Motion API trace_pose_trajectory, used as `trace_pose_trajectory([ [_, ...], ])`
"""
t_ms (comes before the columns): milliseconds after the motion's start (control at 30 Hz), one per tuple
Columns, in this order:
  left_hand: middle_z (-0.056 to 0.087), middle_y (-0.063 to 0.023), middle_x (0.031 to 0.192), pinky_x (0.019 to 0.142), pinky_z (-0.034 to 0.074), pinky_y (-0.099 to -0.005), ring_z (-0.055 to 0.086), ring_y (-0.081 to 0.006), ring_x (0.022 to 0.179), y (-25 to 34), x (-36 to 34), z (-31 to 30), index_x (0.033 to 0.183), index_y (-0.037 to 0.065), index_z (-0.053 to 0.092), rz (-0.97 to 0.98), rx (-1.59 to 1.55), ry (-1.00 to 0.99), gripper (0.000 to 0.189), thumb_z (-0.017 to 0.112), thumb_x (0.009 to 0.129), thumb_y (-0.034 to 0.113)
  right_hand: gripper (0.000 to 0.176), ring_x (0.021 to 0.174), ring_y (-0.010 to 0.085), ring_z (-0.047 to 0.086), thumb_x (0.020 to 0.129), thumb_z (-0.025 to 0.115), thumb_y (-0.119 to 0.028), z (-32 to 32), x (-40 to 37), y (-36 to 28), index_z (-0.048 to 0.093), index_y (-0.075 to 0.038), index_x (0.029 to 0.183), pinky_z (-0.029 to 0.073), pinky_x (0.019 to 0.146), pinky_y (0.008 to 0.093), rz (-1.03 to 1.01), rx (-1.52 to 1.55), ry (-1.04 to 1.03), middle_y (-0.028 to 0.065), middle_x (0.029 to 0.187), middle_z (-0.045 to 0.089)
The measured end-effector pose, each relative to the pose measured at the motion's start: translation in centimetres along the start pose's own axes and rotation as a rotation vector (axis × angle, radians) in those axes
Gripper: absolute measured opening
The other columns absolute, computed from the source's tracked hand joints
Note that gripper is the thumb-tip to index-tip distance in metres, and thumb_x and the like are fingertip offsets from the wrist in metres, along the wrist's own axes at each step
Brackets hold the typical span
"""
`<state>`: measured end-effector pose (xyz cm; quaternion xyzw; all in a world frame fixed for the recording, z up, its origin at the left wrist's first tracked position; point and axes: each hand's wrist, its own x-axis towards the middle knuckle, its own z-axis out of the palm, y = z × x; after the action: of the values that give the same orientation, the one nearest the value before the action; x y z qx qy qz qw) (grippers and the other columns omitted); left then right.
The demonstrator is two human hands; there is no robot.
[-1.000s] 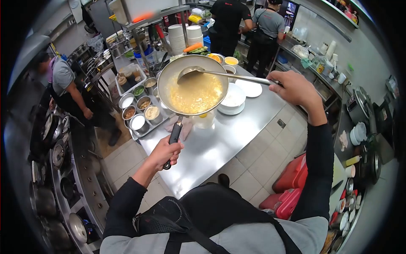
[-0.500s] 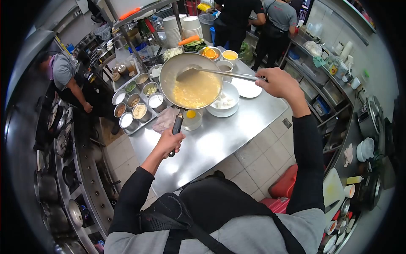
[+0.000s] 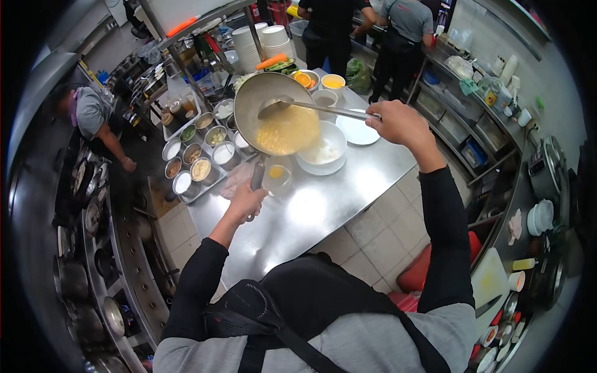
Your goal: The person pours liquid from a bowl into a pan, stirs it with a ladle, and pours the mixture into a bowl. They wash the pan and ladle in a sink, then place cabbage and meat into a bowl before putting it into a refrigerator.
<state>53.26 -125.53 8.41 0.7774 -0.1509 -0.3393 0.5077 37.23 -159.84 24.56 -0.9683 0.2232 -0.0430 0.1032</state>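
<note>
My left hand is wrapped round the dark handle of a frying pan, raised over the steel table and tilted to the right. Yellowish soup with small pieces lies in its lower right part, at the rim above a white bowl that holds white pieces. In my right hand is the long handle of a metal ladle, whose head rests inside the pan. A clear bowl with an egg yolk stands below the pan, beside a pinkish cloth.
Several metal cups of ingredients stand on a tray at the left. A white plate lies behind the bowl. Stacked white containers are at the back. One co-worker is at the left, two more at the back.
The pan has moved slightly left and tipped further right, bringing the soup to its rim over the white bowl. My right hand has shifted a little left with the ladle.
</note>
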Motion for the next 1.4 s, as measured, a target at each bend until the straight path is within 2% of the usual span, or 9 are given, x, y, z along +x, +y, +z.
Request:
trace_pose_trajectory([
  [267,0.05,-0.002,0.06,0.038,0.039,-0.0297,0.047,-0.0129,0.041,1.6,0.3,-0.1,0.107,0.0,0.052,0.001,0.167,0.066,0.026,0.06,0.086,0.011,0.031,0.099,0.0296,0.067,0.092,0.064,-0.031,0.4,-0.6,1.0,0.069,-0.015,0.118,0.052,0.086,0.0419,0.005,-0.013,0.019,0.0121,0.105,0.071],
  [400,0.05,-0.0021,0.061,0.038,0.04,-0.03,0.048,-0.0131,0.041,-0.6,2.3,-1.1,0.108,0.0,0.052,0.014,0.114,0.053,0.025,0.06,0.086,0.011,0.031,0.099,0.0308,0.067,0.092,0.063,-0.031,-0.3,-1.3,1.8,0.069,-0.014,0.117,0.052,0.086,0.0417,0.051,0.043,0.032,0.0133,0.105,0.071],
  [467,0.051,-0.0021,0.06,0.038,0.04,-0.0302,0.048,-0.0132,0.042,-1.2,2.9,-1.2,0.105,0.001,0.053,0.157,0.126,0.072,0.023,0.06,0.086,0.011,0.032,0.098,0.0316,0.066,0.092,0.063,-0.031,-0.4,-1.3,2.4,0.068,-0.013,0.118,0.052,0.086,0.041,0.029,0.053,0.058,0.0139,0.104,0.07],
  [700,0.055,-0.0045,0.062,0.038,0.042,-0.0303,0.051,-0.0139,0.042,-0.4,2.9,-1.3,0.102,0.001,0.054,0.276,0.326,0.182,0.023,0.062,0.084,0.013,0.03,0.093,0.0349,0.066,0.092,0.062,-0.025,0.9,-1.8,3.6,0.069,-0.009,0.116,0.051,0.082,0.0425,-0.01,0.12,0.229,0.0168,0.1,0.07],
  [800,0.058,-0.0095,0.063,0.047,0.046,-0.0355,0.058,-0.0206,0.049,-0.8,3.6,-1.7,0.102,-0.001,0.055,0.306,0.442,0.224,0.026,0.064,0.083,0.015,0.031,0.089,0.0378,0.066,0.091,0.062,-0.023,1.6,-3.8,3.4,0.068,-0.005,0.115,0.05,0.08,0.0437,0.056,0.176,0.161,0.0197,0.097,0.07],
  [867,0.06,-0.0144,0.076,0.068,0.047,-0.0389,0.06,-0.028,0.07,-1.4,4.3,-1.8,0.099,0.001,0.058,0.359,0.497,0.267,0.028,0.066,0.081,0.02,0.032,0.087,0.0396,0.065,0.09,0.063,-0.022,3.6,-5.0,4.4,0.068,-0.004,0.116,0.05,0.078,0.0435,0.046,0.245,0.163,0.0222,0.096,0.069],
  [1100,0.06,-0.0196,0.076,0.066,0.047,-0.04,0.06,-0.0348,0.07,-1.2,5.0,-1.6,0.1,0.0,0.057,0.408,0.542,0.322,0.028,0.066,0.081,0.018,0.034,0.076,0.0368,0.066,0.091,0.064,-0.023,5.2,-8.4,5.3,0.067,-0.005,0.119,0.051,0.075,0.0397,0.096,0.373,0.158,0.0245,0.087,0.067],
  [1167,0.06,-0.0209,0.075,0.066,0.047,-0.0406,0.058,-0.0367,0.069,-1.2,5.0,-1.4,0.098,-0.001,0.055,0.533,0.541,0.381,0.027,0.066,0.081,0.017,0.034,0.075,0.0356,0.066,0.091,0.064,-0.023,6.0,-8.7,5.7,0.067,-0.005,0.119,0.05,0.074,0.0387,0.113,0.386,0.191,0.0251,0.086,0.066],
  [1400,0.061,-0.0201,0.076,0.066,0.047,-0.0406,0.059,-0.0345,0.07,-1.0,5.3,-0.6,0.11,-0.002,0.058,0.502,0.551,0.342,0.035,0.067,0.08,0.014,0.033,0.072,0.0307,0.065,0.09,0.065,-0.02,10.3,-13.1,5.4,0.067,-0.005,0.119,0.05,0.07,0.0367,0.225,0.51,0.111,0.0243,0.084,0.065],
])
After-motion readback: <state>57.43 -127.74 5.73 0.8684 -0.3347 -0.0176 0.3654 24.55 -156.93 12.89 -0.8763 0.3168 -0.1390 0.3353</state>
